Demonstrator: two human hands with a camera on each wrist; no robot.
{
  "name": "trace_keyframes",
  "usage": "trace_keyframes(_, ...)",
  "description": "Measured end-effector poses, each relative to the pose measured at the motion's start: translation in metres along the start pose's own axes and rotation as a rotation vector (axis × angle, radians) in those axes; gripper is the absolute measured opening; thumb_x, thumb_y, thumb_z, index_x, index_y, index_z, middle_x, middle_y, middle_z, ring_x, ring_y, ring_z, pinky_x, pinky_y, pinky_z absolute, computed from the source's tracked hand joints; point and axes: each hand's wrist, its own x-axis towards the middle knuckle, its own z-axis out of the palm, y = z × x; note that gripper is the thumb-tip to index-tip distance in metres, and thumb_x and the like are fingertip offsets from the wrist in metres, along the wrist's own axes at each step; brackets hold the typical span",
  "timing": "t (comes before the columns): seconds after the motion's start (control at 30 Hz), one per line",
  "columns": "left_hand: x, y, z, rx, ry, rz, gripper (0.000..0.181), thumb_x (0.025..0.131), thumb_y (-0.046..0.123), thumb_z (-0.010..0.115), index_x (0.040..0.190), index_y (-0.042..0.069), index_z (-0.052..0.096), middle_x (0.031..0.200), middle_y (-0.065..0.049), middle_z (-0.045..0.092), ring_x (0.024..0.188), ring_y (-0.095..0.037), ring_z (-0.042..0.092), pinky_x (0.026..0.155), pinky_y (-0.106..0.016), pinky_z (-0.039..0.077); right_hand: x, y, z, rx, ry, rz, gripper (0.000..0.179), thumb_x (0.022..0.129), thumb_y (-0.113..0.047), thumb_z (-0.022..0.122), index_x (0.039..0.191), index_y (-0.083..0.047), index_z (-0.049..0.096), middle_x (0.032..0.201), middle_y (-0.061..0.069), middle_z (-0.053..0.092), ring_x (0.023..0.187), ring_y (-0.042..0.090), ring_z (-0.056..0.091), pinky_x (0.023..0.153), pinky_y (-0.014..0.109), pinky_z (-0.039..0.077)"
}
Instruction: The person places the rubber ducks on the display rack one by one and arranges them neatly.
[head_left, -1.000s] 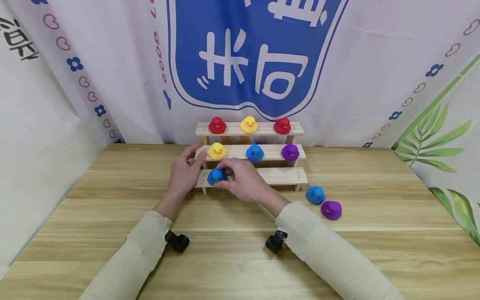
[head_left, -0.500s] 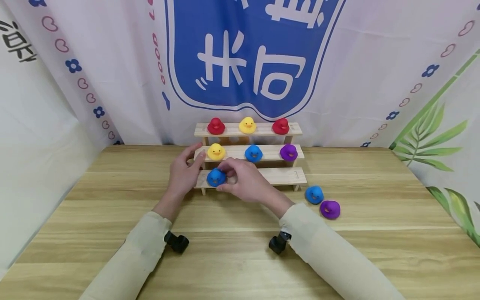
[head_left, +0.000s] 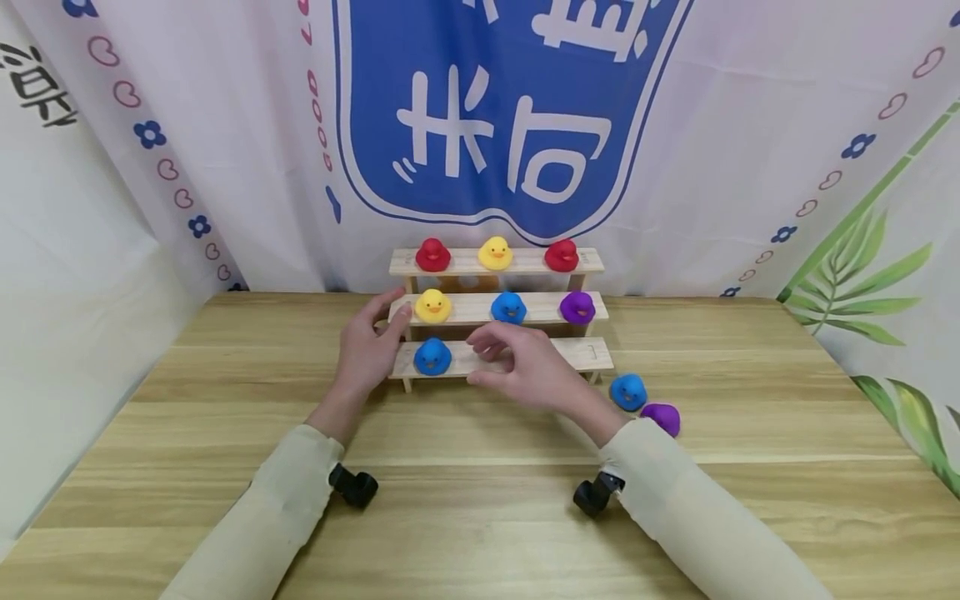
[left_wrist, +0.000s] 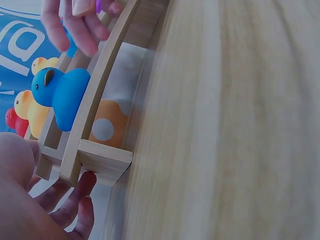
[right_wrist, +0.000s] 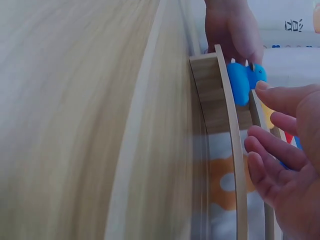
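Note:
A three-tier wooden stand carries rubber ducks. At the left end of the lowest tier sits a blue rubber duck, seen from the side in the left wrist view. My left hand holds the left end of the stand, thumb near the middle tier and fingertips at the lowest tier's end. Just right of that duck, my right hand hovers over the lowest tier, thumb and fingers apart with nothing between them. In the right wrist view its thumb overlaps the blue duck.
On the upper tiers stand red ducks, yellow ducks, a blue duck and a purple duck. Another blue duck and a purple duck lie on the table, right of the stand. A printed curtain hangs behind.
My right hand has let go of the blue duck on the lowest tier and moved right, its fingers spreading. That duck now faces forward. My left hand keeps its place.

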Motion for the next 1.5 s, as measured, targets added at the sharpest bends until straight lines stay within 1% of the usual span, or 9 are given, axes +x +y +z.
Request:
trace_keyframes(0.17,0.0,0.0,0.0,0.004,-0.004,-0.001,0.051,0.109,0.045,0.056,0.156,0.026,0.054,0.153,-0.012,0.057,0.109,-0.029,0.071,0.078,-0.022,0.06,-0.01,0.007,-0.011,-0.008,0.032,0.015,0.043,0.095,-0.027,0.082,0.133,-0.012,0.068,0.125,0.005,0.074,0.115,0.019,0.068,0.099,0.041,0.061)
trace_keyframes(0.4,-0.001,0.001,0.0,0.008,-0.004,0.002,0.051,0.109,0.045,0.056,0.156,0.026,0.054,0.153,-0.012,0.058,0.11,-0.031,0.072,0.08,-0.024,0.06,-0.026,0.018,-0.028,-0.037,0.06,0.026,0.041,0.095,-0.028,0.082,0.131,-0.013,0.07,0.121,0.003,0.076,0.112,0.019,0.069,0.094,0.042,0.061)
trace_keyframes(0.57,-0.001,0.001,0.0,0.008,-0.005,-0.01,0.051,0.109,0.045,0.056,0.156,0.027,0.054,0.154,-0.012,0.057,0.115,-0.031,0.071,0.086,-0.03,0.061,-0.038,0.026,-0.043,-0.032,0.081,0.041,0.041,0.094,-0.025,0.083,0.13,-0.01,0.07,0.118,0.005,0.076,0.108,0.02,0.071,0.092,0.042,0.061)
trace_keyframes(0.83,-0.001,0.001,0.0,0.004,-0.006,-0.01,0.051,0.109,0.046,0.056,0.156,0.027,0.054,0.155,-0.012,0.056,0.116,-0.03,0.068,0.084,-0.027,0.058,-0.057,0.043,-0.067,-0.078,0.138,0.032,0.04,0.094,-0.02,0.083,0.128,-0.006,0.07,0.116,0.009,0.077,0.102,0.021,0.072,0.085,0.039,0.061)
trace_keyframes(0.9,-0.001,0.001,0.0,0.003,-0.007,-0.011,0.051,0.109,0.046,0.056,0.157,0.027,0.053,0.155,-0.012,0.056,0.118,-0.031,0.068,0.086,-0.03,0.059,-0.062,0.047,-0.073,-0.083,0.141,0.044,0.039,0.095,-0.021,0.082,0.129,-0.007,0.069,0.116,0.008,0.076,0.102,0.021,0.072,0.085,0.037,0.062)
trace_keyframes(1.07,-0.001,0.001,0.0,-0.001,-0.004,-0.019,0.052,0.109,0.046,0.056,0.157,0.027,0.053,0.159,-0.011,0.053,0.128,-0.032,0.064,0.1,-0.045,0.059,-0.074,0.057,-0.086,-0.1,0.143,0.087,0.04,0.096,-0.024,0.081,0.132,-0.01,0.069,0.119,0.006,0.077,0.104,0.02,0.072,0.085,0.035,0.061)
trace_keyframes(1.17,-0.001,0.001,0.0,-0.001,-0.003,-0.023,0.052,0.109,0.046,0.056,0.157,0.027,0.053,0.161,-0.011,0.051,0.132,-0.033,0.062,0.104,-0.049,0.059,-0.081,0.062,-0.094,-0.113,0.148,0.108,0.041,0.097,-0.026,0.08,0.134,-0.013,0.068,0.121,0.006,0.077,0.106,0.021,0.072,0.085,0.033,0.06)
trace_keyframes(1.33,-0.002,0.002,-0.001,-0.006,-0.006,-0.019,0.052,0.109,0.046,0.056,0.157,0.027,0.053,0.162,-0.011,0.05,0.135,-0.033,0.061,0.105,-0.05,0.058,-0.091,0.069,-0.105,-0.129,0.147,0.141,0.04,0.099,-0.027,0.078,0.135,-0.013,0.068,0.122,0.006,0.076,0.107,0.022,0.07,0.085,0.028,0.057)
trace_keyframes(1.5,-0.002,0.002,-0.001,-0.01,-0.011,-0.017,0.052,0.109,0.046,0.055,0.157,0.027,0.052,0.16,-0.012,0.052,0.133,-0.033,0.062,0.105,-0.048,0.059,-0.099,0.078,-0.111,-0.126,0.137,0.141,0.04,0.099,-0.025,0.078,0.134,-0.01,0.067,0.121,0.006,0.077,0.107,0.023,0.07,0.083,0.026,0.057)
